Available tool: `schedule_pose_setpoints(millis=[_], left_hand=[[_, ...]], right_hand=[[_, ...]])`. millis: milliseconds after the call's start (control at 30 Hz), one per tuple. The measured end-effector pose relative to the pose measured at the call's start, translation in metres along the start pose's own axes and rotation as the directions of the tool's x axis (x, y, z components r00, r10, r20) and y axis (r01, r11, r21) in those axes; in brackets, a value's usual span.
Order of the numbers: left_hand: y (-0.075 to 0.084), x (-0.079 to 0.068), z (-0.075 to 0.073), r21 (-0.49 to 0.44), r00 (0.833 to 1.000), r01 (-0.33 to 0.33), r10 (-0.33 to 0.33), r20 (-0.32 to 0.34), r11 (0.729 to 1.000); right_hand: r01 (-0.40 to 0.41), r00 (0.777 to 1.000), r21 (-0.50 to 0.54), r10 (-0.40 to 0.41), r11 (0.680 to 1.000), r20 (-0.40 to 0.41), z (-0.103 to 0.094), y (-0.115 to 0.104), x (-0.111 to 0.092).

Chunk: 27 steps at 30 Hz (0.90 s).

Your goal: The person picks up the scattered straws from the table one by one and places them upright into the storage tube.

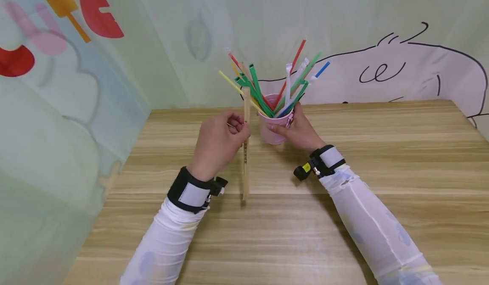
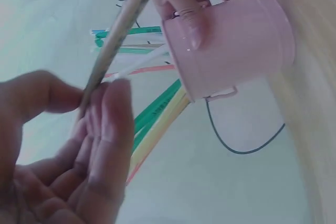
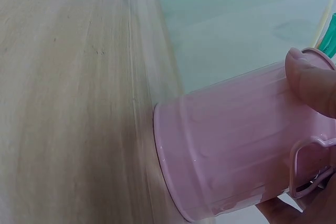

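Observation:
My left hand (image 1: 219,143) pinches a long tan wrapped straw (image 1: 246,170) with dark print between thumb and fingertips. It stands nearly upright above the table, just left of a pink bucket (image 1: 270,133). The right hand (image 1: 303,130) grips this bucket from its right side, thumb across the front near the rim, as the right wrist view also shows on the pink wall (image 3: 241,135). Several straws fan out of the bucket, among them green wrapped straws (image 1: 257,90), a red straw (image 1: 298,56) and a blue-tipped straw (image 1: 322,69). Their lower ends are hidden inside.
The bucket stands toward the back of a wood-grain table (image 1: 290,234). Behind it rises a pale green backdrop (image 1: 168,43) with cartoon drawings and coloured letters, which also runs along the left side. A small wire handle (image 2: 223,94) hangs at the bucket's side.

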<state>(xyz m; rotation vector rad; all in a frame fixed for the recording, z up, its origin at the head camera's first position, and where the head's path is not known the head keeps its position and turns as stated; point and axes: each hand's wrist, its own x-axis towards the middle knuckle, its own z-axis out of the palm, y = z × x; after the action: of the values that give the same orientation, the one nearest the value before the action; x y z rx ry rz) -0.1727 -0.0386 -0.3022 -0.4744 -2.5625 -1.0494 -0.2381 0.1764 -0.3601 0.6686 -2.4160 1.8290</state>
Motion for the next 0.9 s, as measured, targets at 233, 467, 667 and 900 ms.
schedule_pose_setpoints(millis=[233,467,667,900], left_hand=[[0.010,0.009,-0.007,-0.086,0.984,-0.084,0.069,-0.162,0.993],[0.020,0.019,-0.010,-0.114,0.942,-0.187,0.145,-0.302,0.976],[0.026,0.026,-0.013,-0.115,0.916,-0.202,0.146,-0.372,0.973],[0.030,0.032,-0.016,-0.146,0.900,-0.216,0.139,-0.414,0.966]], right_hand=[[0.002,1.000,-0.004,-0.002,1.000,0.008,0.000,0.000,0.000],[0.006,1.000,-0.006,-0.006,1.000,0.000,-0.001,0.004,0.001],[-0.010,1.000,-0.023,0.009,1.000,-0.008,-0.001,0.005,0.000],[-0.032,0.999,-0.037,0.032,0.999,-0.001,-0.001,0.002,0.000]])
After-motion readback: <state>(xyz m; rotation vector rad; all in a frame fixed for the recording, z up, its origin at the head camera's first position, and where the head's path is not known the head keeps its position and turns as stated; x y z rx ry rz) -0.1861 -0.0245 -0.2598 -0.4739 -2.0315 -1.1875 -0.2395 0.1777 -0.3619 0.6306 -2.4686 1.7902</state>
